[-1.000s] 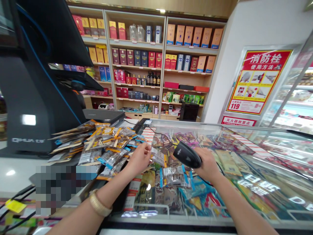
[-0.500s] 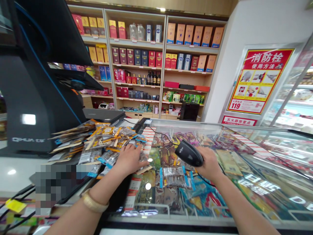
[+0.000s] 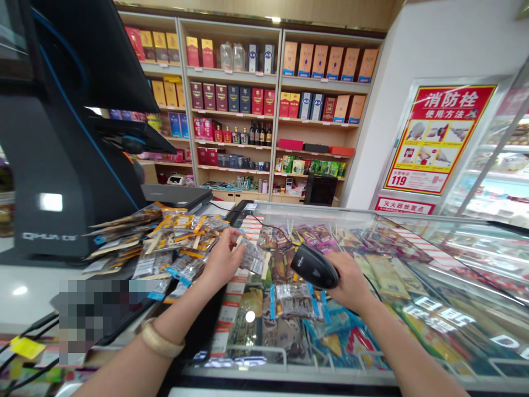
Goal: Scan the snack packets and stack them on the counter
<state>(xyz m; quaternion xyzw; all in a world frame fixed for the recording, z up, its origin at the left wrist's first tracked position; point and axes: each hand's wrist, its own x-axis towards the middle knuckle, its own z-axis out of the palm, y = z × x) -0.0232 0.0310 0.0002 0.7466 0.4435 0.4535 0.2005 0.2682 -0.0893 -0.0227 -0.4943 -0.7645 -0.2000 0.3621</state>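
Observation:
My left hand [image 3: 224,258] pinches a small snack packet [image 3: 253,258] between thumb and fingers, holding it over the left part of the glass freezer lid. In my right hand [image 3: 349,281] is a black barcode scanner [image 3: 314,267], its head pointing left towards that packet. The scanner's cord [image 3: 270,225] runs back across the glass. Beneath the scanner, a few blue-edged snack packets [image 3: 294,301] lie on the lid. Left of my left hand, a heap of orange- and blue-edged snack packets [image 3: 182,234] covers the counter.
A large cash register screen [image 3: 61,138] stands on the left of the white counter [image 3: 25,281]. Under the glass lid [image 3: 413,331] lie wrapped ice creams [image 3: 384,273]. Shelves of boxed bottles [image 3: 231,99] line the back wall. A red fire-hydrant sign [image 3: 441,138] hangs at the right.
My left hand has lifted a packet and turned it up towards the scanner. My right hand has moved slightly left and down with the scanner.

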